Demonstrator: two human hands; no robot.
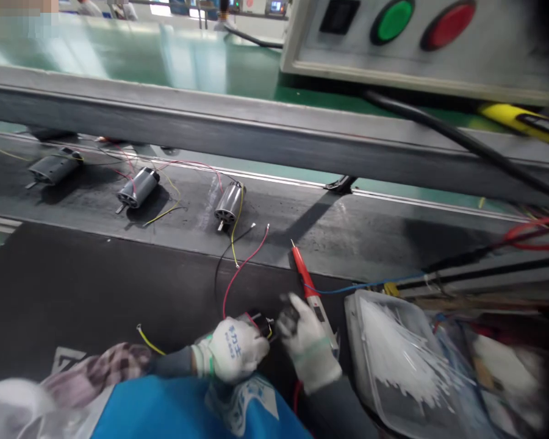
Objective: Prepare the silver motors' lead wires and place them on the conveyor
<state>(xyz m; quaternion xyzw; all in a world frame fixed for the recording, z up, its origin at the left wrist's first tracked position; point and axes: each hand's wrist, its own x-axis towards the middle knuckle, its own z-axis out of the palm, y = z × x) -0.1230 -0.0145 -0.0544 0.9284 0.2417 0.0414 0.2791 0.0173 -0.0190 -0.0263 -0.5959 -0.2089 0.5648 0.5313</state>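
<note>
A long dark assembly desk (73,292) filling the lower view, with a grey steel rail (210,128) along its far side. Above that rail, a control box (421,42) with green and red push buttons. At the right of the desk, a clear plastic tray (393,372) heaped with white cable ties. On a strip of the desk beyond the rail's shadow, a row of three small cylindrical motors, each trailing thin wires, the closest to the hands being a silver motor (229,204) well ahead of them.

Close to the body, two hands in white knit gloves, near each other. The left hand (231,350) closed around a dark wired part (261,326), which sits at the hand's forward edge, between the two hands and mostly hidden. The right hand (308,347) just beside that part, its blurred fingers (289,317) curled towards it; whether they grip it, impossible to tell. A red wire (242,268) rising from the part across the desk. Just beyond the right hand, a red-handled probe (303,274), its lower end running behind the glove.
</note>
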